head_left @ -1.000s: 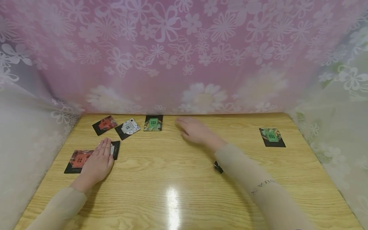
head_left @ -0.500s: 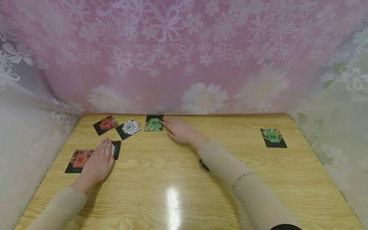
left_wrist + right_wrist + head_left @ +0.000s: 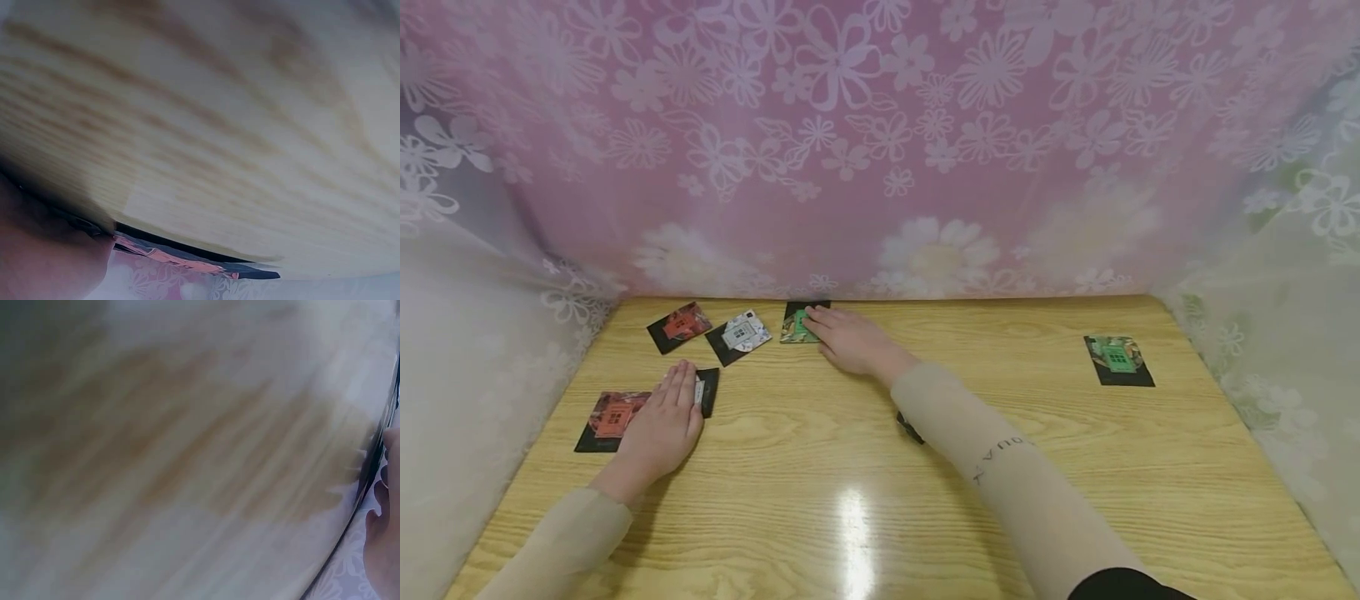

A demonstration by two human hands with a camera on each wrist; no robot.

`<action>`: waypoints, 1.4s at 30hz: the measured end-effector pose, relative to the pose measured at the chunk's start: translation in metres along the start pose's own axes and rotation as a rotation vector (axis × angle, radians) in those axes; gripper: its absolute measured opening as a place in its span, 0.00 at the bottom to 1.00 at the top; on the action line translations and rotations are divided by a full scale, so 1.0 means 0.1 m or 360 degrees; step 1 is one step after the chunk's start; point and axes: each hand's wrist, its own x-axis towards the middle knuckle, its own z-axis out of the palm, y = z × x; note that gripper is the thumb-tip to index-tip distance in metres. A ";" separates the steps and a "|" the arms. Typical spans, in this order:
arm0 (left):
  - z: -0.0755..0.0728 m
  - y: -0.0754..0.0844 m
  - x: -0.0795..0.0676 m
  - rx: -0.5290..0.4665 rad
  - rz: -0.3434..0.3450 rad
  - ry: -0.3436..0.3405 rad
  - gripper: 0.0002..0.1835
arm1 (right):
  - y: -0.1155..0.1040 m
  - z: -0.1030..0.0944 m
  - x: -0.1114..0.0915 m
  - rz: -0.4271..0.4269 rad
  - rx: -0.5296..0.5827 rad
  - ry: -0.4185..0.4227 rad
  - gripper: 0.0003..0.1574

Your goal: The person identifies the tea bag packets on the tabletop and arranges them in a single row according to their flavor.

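Observation:
My left hand (image 3: pixel 662 421) lies flat, fingers together and straight, over two small flat packets. A packet with a red label (image 3: pixel 610 419) sticks out on its left, and a black packet with a white label (image 3: pixel 710 392) on its right. At the far edge, my right hand (image 3: pixel 853 342) reaches across with extended fingers, their tips over a green-labelled packet (image 3: pixel 793 321) and covering its right part. In the left wrist view a thin packet with a pinkish label (image 3: pixel 181 259) shows beyond the hand. The right wrist view shows mostly blurred wood, with the hand (image 3: pixel 382 525) at its edge.
Another red-labelled packet (image 3: pixel 680 326) and a white patterned packet (image 3: pixel 739 336) lie at the back left. A second green-labelled packet (image 3: pixel 1118 360) lies far right on the wooden table (image 3: pixel 775 500). A floral curtain (image 3: pixel 880 167) hangs behind.
My right hand has moved left along the back of the table, from beside the green-labelled packet to over its right part. The left hand has stayed in place.

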 end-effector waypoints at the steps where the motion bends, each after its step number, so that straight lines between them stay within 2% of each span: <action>1: 0.01 0.00 0.00 -0.0003 0.0001 0.0005 0.36 | 0.00 0.00 0.01 0.0002 -0.0004 -0.0009 0.37; 6: 0.02 -0.01 0.00 0.0028 0.0025 0.0041 0.36 | 0.00 0.01 0.02 0.0036 0.0015 -0.0039 0.34; 13: 0.01 -0.01 0.01 0.0035 0.0017 0.0005 0.36 | 0.04 0.01 -0.07 0.0033 0.0005 -0.0051 0.35; 27: -0.01 0.01 0.00 0.0051 0.0006 0.0004 0.36 | 0.25 0.03 -0.65 -0.0121 -0.0094 0.0034 0.35; 38: -0.01 0.00 -0.01 0.0002 0.0012 0.0035 0.36 | 0.42 0.08 -1.16 -0.0096 0.0030 0.0117 0.33; 42: -0.01 0.01 -0.01 -0.0005 0.0006 0.0006 0.36 | 0.48 0.10 -1.33 -0.0093 0.0057 0.0156 0.33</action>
